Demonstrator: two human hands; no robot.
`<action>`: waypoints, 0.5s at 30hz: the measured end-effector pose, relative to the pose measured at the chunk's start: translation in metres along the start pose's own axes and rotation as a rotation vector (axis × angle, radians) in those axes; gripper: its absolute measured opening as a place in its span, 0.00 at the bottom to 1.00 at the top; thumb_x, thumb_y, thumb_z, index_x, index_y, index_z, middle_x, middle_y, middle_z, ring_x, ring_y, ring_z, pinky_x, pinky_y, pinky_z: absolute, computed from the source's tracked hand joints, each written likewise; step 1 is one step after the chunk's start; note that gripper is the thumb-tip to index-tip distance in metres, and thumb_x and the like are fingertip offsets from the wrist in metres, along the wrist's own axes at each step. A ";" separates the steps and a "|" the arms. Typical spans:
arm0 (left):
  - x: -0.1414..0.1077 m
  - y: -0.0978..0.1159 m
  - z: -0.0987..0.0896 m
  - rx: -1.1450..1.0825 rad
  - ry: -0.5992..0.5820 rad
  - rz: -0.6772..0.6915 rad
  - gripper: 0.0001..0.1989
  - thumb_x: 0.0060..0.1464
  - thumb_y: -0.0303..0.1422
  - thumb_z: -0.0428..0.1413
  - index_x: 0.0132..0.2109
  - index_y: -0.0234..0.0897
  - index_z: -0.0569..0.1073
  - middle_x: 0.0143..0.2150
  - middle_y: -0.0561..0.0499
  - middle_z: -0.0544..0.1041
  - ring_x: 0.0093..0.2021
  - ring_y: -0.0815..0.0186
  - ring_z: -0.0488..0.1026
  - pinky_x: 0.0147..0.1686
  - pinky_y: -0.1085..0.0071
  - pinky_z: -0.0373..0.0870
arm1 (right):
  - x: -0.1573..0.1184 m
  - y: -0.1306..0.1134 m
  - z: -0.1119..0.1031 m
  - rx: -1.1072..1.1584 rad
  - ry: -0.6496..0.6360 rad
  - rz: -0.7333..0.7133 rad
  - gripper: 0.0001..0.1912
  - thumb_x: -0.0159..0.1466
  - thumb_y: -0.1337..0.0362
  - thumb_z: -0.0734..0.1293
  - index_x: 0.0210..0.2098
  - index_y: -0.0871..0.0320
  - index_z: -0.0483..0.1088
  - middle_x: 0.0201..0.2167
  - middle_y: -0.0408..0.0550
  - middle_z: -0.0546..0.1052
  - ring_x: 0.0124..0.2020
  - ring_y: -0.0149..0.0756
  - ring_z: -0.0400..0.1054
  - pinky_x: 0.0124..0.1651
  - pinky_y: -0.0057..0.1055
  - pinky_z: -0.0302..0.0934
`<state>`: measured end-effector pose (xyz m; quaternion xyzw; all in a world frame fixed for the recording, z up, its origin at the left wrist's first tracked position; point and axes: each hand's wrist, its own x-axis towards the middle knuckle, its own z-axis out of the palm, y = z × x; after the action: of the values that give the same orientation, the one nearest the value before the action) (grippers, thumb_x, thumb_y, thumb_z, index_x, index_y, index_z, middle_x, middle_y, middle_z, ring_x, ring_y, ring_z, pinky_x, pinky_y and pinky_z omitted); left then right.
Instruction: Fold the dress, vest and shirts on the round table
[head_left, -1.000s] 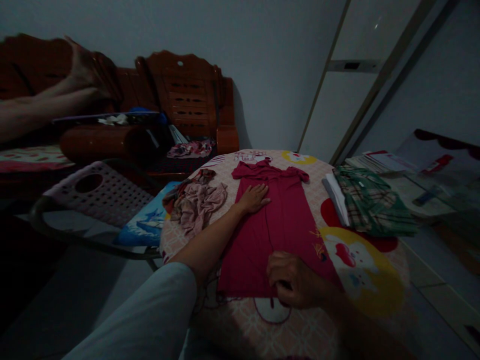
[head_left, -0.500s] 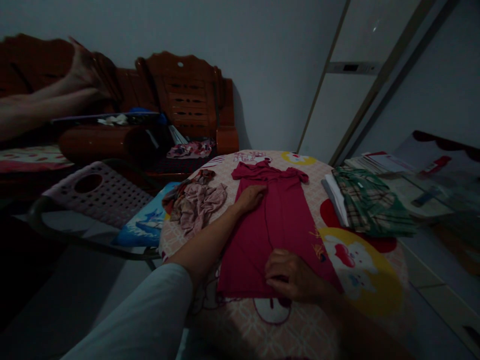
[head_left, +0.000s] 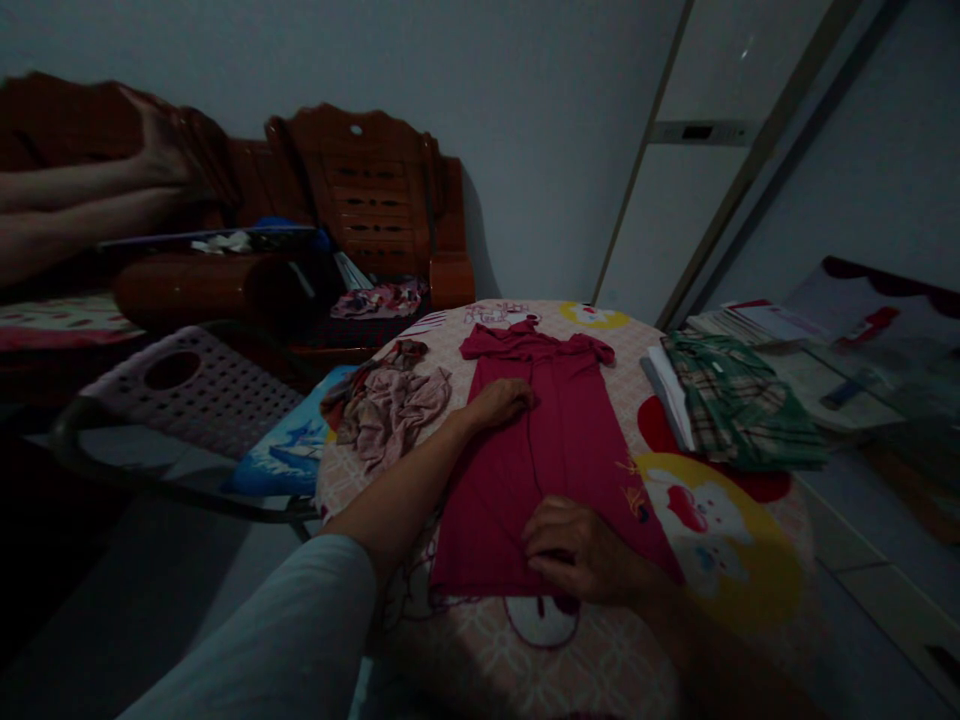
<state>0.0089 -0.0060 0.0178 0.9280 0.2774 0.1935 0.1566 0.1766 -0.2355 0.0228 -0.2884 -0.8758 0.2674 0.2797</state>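
Note:
A dark pink short-sleeved shirt lies on the round table, collar at the far side and hem toward me. A folded edge runs down its middle. My left hand rests on the upper half at that edge, its fingers curled down and closed on the cloth. Nearer the hem, my right hand has its thumb and fingers pinched together on the fabric. A small print shows on the shirt's right side. Fingertips of both hands are partly hidden in the dim light.
Crumpled patterned clothes lie left of the shirt on the tablecloth. A folded green plaid garment sits on the right. A chair with a blue cushion stands at left. Another person's legs extend over the wooden sofa.
My left hand has drawn slightly toward me along the fold, its fingers more curled. The right hand stays in nearly the same place. The other person's feet have shifted a little.

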 end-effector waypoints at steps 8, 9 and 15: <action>0.007 0.007 0.020 0.148 -0.014 -0.012 0.19 0.62 0.27 0.49 0.58 0.37 0.72 0.62 0.41 0.71 0.63 0.58 0.67 0.62 0.58 0.62 | 0.005 -0.003 0.003 -0.002 -0.038 -0.023 0.08 0.65 0.67 0.67 0.29 0.58 0.75 0.33 0.47 0.79 0.38 0.34 0.71 0.47 0.35 0.63; 0.008 0.005 0.020 0.139 -0.004 -0.020 0.21 0.62 0.28 0.49 0.60 0.36 0.70 0.65 0.40 0.68 0.65 0.58 0.65 0.63 0.57 0.62 | 0.005 -0.002 0.000 0.018 -0.003 -0.022 0.07 0.65 0.67 0.67 0.30 0.59 0.75 0.33 0.48 0.79 0.38 0.34 0.71 0.46 0.35 0.64; 0.004 0.008 -0.027 0.051 0.076 -0.038 0.17 0.60 0.31 0.51 0.54 0.33 0.75 0.57 0.41 0.76 0.57 0.59 0.72 0.56 0.64 0.67 | -0.011 0.007 -0.043 -0.098 0.411 0.144 0.08 0.66 0.67 0.65 0.38 0.58 0.77 0.36 0.51 0.81 0.39 0.37 0.76 0.42 0.34 0.70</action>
<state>0.0033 -0.0054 0.0459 0.9181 0.3057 0.2185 0.1260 0.2140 -0.2246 0.0449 -0.4118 -0.7895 0.1792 0.4183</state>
